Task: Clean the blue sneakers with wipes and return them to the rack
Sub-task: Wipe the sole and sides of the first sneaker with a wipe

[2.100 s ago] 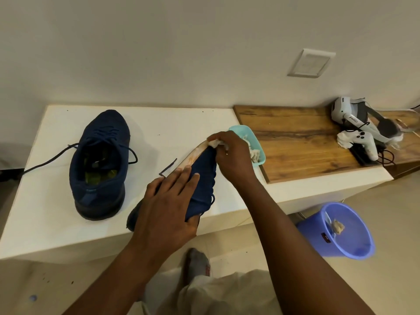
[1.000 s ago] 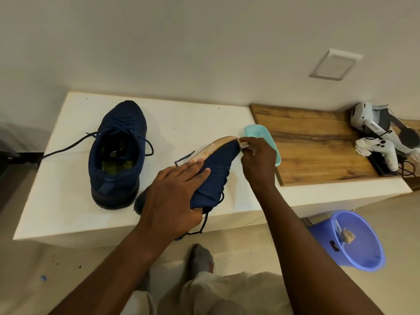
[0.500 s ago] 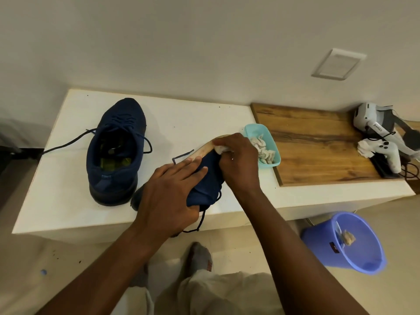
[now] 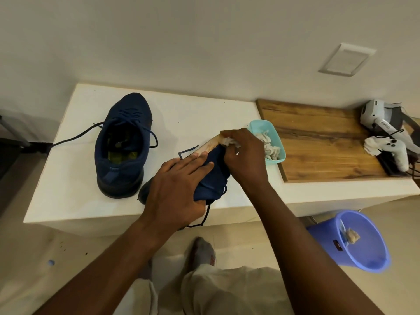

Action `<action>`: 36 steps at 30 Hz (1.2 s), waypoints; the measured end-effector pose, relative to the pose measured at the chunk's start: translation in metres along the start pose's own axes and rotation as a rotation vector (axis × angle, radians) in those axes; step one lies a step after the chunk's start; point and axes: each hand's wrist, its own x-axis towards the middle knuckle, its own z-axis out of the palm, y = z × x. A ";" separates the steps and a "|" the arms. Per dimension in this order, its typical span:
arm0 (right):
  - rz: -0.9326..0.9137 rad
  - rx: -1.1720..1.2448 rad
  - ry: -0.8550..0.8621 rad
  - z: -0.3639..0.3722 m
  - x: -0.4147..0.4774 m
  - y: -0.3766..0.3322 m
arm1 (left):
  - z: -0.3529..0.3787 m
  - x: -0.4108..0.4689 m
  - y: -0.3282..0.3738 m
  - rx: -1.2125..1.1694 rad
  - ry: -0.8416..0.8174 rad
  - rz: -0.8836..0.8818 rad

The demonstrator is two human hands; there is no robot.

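White wipe [image 4: 228, 142] in right hand [image 4: 245, 156] has slid back along sneaker [image 4: 212, 176] sole.

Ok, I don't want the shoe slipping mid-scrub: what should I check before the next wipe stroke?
1. The left hand holds the tilted sneaker firmly: ok.
2. The right hand presses a wipe on the sole edge: ok.
3. The sole edge is clean: not ok, brownish marks show.
4. There are spare wipes in the teal tray: ok.
5. The blue bin is open for the used wipe: ok.
6. The other sneaker is already cleaned: cannot tell.
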 end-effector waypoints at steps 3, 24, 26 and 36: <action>0.182 0.025 0.081 -0.006 0.016 0.016 | 0.001 -0.002 0.002 0.015 -0.007 0.018; 0.016 -0.064 -0.020 0.002 0.012 -0.007 | 0.001 0.000 0.004 0.013 -0.002 -0.010; 0.175 -0.031 0.064 -0.006 0.020 0.010 | 0.002 -0.001 0.005 0.032 -0.016 -0.001; -0.041 -0.073 -0.032 0.006 0.012 0.001 | 0.004 0.000 0.005 0.023 0.001 -0.013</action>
